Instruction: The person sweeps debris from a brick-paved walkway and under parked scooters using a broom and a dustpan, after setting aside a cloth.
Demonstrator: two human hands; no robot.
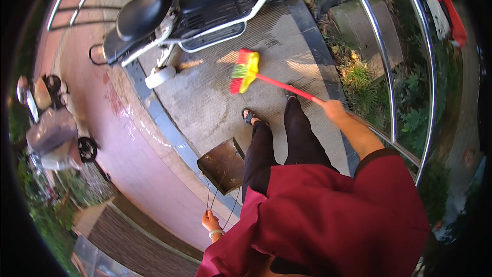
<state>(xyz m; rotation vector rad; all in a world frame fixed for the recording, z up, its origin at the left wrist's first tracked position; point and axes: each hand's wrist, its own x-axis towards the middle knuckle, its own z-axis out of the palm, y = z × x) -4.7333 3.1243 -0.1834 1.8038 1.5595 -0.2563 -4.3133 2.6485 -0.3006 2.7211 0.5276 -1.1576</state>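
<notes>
My right hand (335, 110) is closed around the red handle of a broom (246, 70). Its yellow head with red and green bristles is over the ribbed concrete paving (200, 111), ahead of my feet. Down on the other side, my left hand (211, 221) grips the thin wire handle of a metal dustpan (223, 165). The pan is a brown, box-shaped scoop beside my left leg, with stains or dirt on its inside. Whether the pan touches the ground I cannot tell.
A white electric scooter (180, 15) with black seats is parked across the paving ahead. Chrome railings (378, 42) and a planted bed (357, 73) run along the right. To the left lies a pink paved path (134, 154), with another scooter (54, 134) beyond it.
</notes>
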